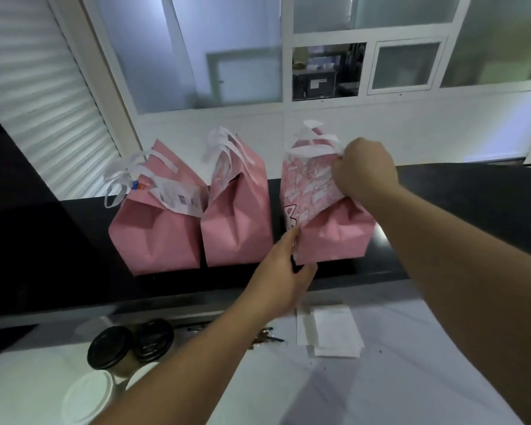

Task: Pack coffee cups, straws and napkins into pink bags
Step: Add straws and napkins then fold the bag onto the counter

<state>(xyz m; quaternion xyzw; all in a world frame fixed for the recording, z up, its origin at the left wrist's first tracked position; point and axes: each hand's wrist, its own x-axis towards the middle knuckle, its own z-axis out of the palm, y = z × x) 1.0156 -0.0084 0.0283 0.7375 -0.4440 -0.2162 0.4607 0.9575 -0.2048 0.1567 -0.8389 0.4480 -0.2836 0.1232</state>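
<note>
At about eight o'clock in the head view, on the white lower counter [258, 394], stands a cluster of coffee cups: two with black lids [110, 348] [154, 336] and, nearer the bottom edge, two with white lids [88, 397] [141, 374], partly hidden by the left forearm; just right of them, near six o'clock, lie a few thin dark straws [267, 338] beside some small brown items too blurred to name; further right sits a stack of white napkins [331, 332].

Above, on the black ledge [74, 240], three pink bags stand upright in a row, close together; the left bag [157, 234], at about ten o'clock, has its white ribbon handles tied and a printed receipt [178, 196] hanging from its top; the middle bag [236, 222], near the centre, is folded closed at the top with its white handles bunched.

The right bag [334, 237], at about two o'clock of centre, shows a patterned pink-and-white side panel and white handles at its top; the left hand [281, 271] touches its lower near corner, thumb under the base edge and fingers laid along the side, loosely spread rather than clenched; the right hand [365, 170] is curled into a pinch on the bag's upper edge, just below the handles, gathering the paper there.

Behind the ledge runs a white wall with frosted glass panels [227, 50]; a white roller shutter [34, 87] fills the far left.
</note>
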